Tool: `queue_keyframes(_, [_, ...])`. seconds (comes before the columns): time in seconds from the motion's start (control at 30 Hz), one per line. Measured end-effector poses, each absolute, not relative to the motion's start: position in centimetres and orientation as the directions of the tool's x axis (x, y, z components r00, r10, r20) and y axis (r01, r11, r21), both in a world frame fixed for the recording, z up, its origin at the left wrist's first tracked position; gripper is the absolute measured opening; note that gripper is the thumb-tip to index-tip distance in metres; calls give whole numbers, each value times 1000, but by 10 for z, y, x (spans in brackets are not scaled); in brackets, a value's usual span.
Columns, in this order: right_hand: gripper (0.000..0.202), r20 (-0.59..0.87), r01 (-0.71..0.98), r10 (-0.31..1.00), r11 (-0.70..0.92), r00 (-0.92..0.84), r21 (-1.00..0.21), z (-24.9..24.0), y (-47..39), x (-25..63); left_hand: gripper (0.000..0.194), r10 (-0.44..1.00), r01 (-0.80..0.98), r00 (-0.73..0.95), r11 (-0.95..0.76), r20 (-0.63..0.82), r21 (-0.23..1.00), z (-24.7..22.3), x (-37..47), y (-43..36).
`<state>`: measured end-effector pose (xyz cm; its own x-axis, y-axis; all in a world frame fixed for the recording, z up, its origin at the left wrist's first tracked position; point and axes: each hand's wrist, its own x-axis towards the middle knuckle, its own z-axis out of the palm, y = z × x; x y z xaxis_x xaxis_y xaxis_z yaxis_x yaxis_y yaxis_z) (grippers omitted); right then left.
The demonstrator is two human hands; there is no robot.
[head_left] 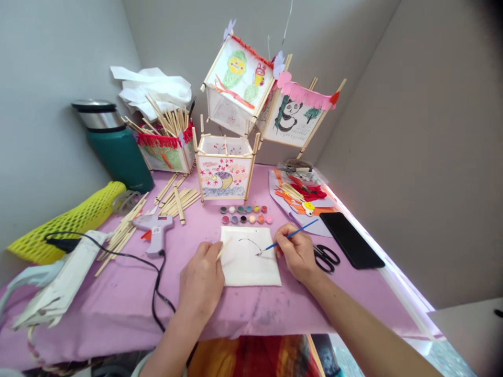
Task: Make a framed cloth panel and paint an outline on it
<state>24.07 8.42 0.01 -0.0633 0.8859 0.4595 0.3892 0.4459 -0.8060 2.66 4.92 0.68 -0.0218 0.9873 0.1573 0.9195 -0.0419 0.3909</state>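
Observation:
A white square sheet lies on the pink-covered table, with a thin dark curved line and a small dark mark on it. My right hand grips a blue paintbrush like a pen, its tip at the dark mark. At the sheet's left edge, my left hand pinches a short, thin pale wooden stick and rests by the sheet. Just beyond the sheet stand two rows of small paint pots in several colours. Black-handled scissors lie beside my right hand.
Painted paper lanterns with stick frames stand and hang at the back. Left are a glue gun with its black cord, loose wooden sticks, a power strip and a green bottle. Right lies a black phone.

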Motion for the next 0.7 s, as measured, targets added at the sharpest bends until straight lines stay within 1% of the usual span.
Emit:
queue_keyframes(0.4, [21,453,414,887,446,-85,-794,-2,85,241,40,990,912,-24,-36,140,408,8,28,50])
queue_keyframes(0.7, [21,463,409,885,437,-40,-801,2,83,240,40,988,917,-21,-42,153,396,7,27,49])
